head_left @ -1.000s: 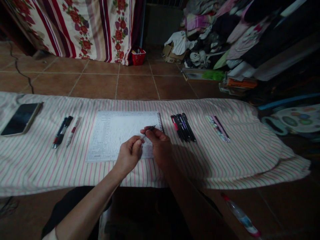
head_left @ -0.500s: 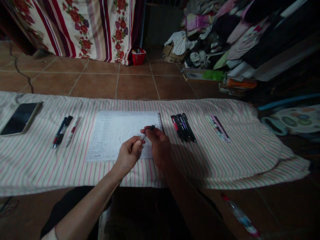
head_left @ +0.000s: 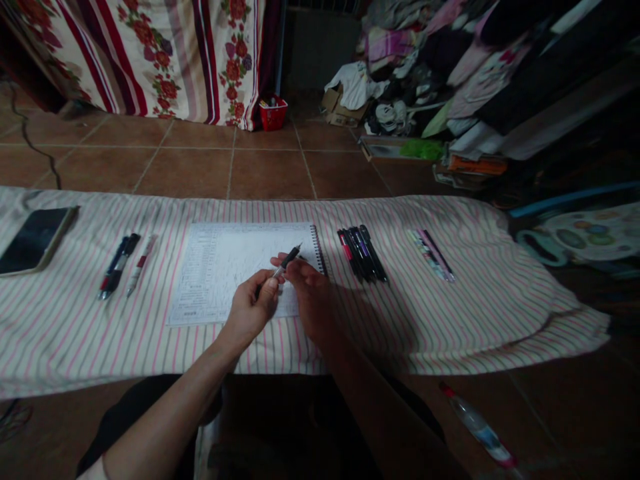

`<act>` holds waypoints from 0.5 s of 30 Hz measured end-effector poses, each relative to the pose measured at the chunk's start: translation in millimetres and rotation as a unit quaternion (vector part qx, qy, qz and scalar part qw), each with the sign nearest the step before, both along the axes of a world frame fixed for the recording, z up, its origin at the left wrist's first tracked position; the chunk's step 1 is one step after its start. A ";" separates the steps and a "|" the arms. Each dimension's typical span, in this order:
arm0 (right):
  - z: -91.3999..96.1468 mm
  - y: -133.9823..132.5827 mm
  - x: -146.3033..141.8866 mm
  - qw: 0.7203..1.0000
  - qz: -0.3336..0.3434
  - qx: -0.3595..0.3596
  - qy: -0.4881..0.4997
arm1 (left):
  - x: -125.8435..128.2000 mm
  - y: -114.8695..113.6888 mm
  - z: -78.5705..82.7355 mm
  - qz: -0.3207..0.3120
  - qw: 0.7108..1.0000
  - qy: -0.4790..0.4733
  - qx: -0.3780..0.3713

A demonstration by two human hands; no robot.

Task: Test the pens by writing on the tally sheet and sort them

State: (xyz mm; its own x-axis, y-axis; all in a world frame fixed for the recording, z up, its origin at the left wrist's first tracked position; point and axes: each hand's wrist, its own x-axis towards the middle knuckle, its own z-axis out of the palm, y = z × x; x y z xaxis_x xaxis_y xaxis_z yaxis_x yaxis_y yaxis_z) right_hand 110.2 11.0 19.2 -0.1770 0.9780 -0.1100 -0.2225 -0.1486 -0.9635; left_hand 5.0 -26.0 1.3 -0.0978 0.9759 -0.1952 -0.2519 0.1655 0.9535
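My left hand is closed on the lower, clear barrel of a pen. The pen slants up to the right, its black grip and bare point showing above the notebook. Right beside it, my right hand has curled fingers, with the forefinger behind the pen. A small dark bit shows by the right thumb; I cannot make out what it is. Below both hands lies a spiral notebook with a scribbled page under a clear printed sheet.
Right of the notebook lie several dark pens, then slim pastel pens. To its left are two dark pens, a red-and-white pen and a phone. A striped cloth covers the table. A bottle lies on the floor.
The pen's black grip and point now stand clear of the right fingers, which pinched around them before. The right hand has shifted slightly left and down; the left still holds the barrel.
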 end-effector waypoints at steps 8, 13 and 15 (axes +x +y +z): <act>-4.4 7.1 3.6 0.999 -0.021 -0.026 0.023 | -5.4 1.5 -2.2 -0.023 1.000 -0.009 0.008; -8.5 10.1 3.8 0.998 -0.050 -0.028 0.012 | -4.9 -0.6 -2.2 -0.015 0.999 0.033 0.015; -9.2 10.8 3.8 0.998 -0.057 -0.016 -0.002 | -4.7 -0.7 -2.1 -0.007 0.999 0.049 0.018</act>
State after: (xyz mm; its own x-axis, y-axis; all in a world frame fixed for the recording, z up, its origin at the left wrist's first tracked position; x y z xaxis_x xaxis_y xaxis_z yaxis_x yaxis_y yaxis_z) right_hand 114.0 21.8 10.0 -0.0645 0.9879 -0.1412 -0.2360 -0.1526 -0.9597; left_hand 0.3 -26.8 -0.8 -0.0999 0.9834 -0.1511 -0.1558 0.1346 0.9786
